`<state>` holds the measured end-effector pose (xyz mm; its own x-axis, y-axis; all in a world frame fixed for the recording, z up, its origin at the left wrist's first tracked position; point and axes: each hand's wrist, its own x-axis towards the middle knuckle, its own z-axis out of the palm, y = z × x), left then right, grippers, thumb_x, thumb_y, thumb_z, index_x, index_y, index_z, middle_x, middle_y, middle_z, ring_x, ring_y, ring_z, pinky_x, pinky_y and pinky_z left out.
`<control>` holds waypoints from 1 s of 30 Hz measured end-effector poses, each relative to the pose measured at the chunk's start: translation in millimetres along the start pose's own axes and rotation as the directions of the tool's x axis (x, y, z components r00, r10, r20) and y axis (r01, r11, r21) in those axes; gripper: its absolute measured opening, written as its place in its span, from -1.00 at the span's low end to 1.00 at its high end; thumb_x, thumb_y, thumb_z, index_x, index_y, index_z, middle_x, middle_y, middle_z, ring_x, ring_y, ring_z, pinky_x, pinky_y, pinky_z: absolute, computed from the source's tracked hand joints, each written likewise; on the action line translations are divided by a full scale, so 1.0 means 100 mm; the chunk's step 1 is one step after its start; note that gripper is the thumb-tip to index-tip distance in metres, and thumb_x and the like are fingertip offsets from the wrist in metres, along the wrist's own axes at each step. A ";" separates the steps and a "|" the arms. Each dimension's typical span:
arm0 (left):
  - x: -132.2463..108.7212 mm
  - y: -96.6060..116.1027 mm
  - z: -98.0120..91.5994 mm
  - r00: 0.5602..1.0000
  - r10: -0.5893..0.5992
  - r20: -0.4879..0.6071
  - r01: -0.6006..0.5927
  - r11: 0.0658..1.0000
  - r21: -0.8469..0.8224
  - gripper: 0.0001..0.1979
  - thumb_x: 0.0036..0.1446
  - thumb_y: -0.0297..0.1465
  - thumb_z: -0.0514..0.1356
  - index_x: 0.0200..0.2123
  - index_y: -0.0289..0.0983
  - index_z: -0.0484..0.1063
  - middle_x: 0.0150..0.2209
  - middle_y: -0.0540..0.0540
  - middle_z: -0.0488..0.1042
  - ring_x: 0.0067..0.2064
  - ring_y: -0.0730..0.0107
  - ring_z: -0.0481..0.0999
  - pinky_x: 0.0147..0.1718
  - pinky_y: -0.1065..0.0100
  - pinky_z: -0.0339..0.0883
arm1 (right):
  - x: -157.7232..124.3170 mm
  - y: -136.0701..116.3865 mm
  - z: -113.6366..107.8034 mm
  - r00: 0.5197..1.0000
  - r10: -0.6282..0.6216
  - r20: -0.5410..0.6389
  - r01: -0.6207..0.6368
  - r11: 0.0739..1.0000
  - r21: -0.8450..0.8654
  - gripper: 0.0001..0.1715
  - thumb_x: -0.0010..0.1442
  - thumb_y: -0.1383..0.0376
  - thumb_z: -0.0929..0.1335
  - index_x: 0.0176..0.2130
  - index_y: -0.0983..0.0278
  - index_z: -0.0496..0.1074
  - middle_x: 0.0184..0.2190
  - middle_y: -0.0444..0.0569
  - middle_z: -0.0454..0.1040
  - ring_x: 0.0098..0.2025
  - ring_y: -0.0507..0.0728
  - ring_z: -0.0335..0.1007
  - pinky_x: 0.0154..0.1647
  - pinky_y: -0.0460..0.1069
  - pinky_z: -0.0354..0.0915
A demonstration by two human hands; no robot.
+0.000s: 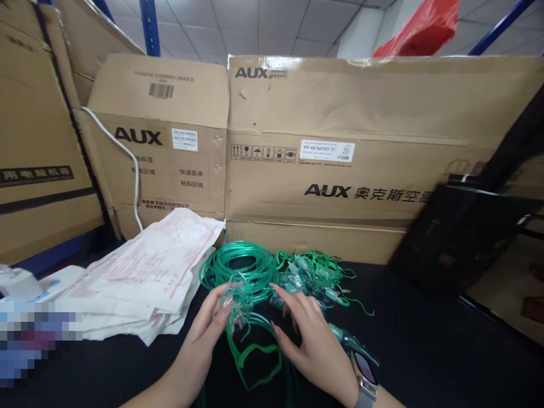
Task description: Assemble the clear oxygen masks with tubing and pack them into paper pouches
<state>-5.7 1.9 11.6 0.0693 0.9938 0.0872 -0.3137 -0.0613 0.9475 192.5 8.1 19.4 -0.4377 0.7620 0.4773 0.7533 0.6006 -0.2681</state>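
Note:
My left hand (202, 337) pinches a clear, green-tinted oxygen mask (238, 300) between thumb and fingers. A green elastic strap (264, 377) hangs in a loop below the mask. To the right, my right hand (314, 334) is held with thumb and fingers apart and nothing between them; a watch is on its wrist. Behind the hands lies a coil of green tubing (238, 249). Just right of it is a pile of clear masks (301, 275) with green straps. A clear green plastic piece (351, 341) lies beyond my right wrist, partly hidden.
A stack of white printed pouches (148, 266) lies on the left of the black tabletop (408, 345). Cardboard boxes (365, 124) wall off the back, with a white cable (135, 181) hanging down at left. A dark box (463, 238) stands at right.

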 end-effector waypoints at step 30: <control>0.08 -0.15 0.02 0.989 0.129 -0.070 -0.113 0.973 0.202 -0.77 -0.06 -0.36 0.23 -0.39 -0.22 0.19 -0.35 -0.01 0.45 -0.24 0.33 0.44 -0.23 0.31 0.27 | -0.11 -0.27 0.15 0.938 -0.337 -0.077 0.337 0.941 -0.012 -0.66 0.15 0.47 0.14 -0.61 0.27 0.19 -0.67 -0.19 0.21 -0.59 -0.02 0.10 -0.41 -0.06 0.08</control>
<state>1.6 10.4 -1.7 -0.0384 0.9816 0.1873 -0.1216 -0.1906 0.9741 169.4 -12.8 9.4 -0.6270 0.4936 0.6026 0.5673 0.8195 -0.0810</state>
